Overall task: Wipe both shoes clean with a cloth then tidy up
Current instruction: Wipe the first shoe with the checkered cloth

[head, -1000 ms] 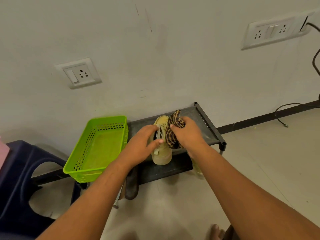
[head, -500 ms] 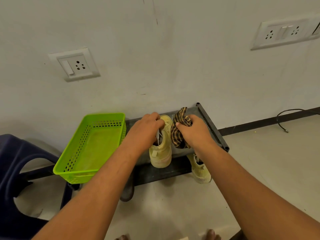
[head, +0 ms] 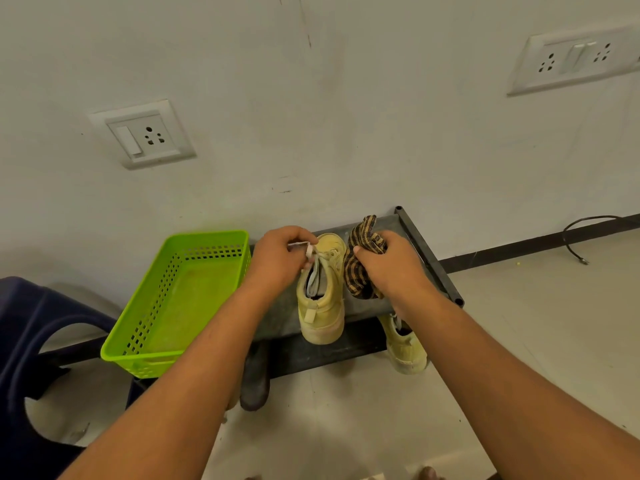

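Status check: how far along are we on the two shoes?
Done: nothing I can confirm; I can't tell how clean either shoe is. In hand: the left hand pinches the lace of the shoe on top of the rack, while the right hand grips the striped cloth against its side. Left: the second shoe, lower down, then tidying up.

Domestic room: low shoe rack [head: 325,356] at 12 o'clock against painted wall [head: 346,116]; switch socket [head: 142,133] at 10 o'clock, double socket [head: 575,58] at 2 o'clock; tiled floor [head: 346,410].
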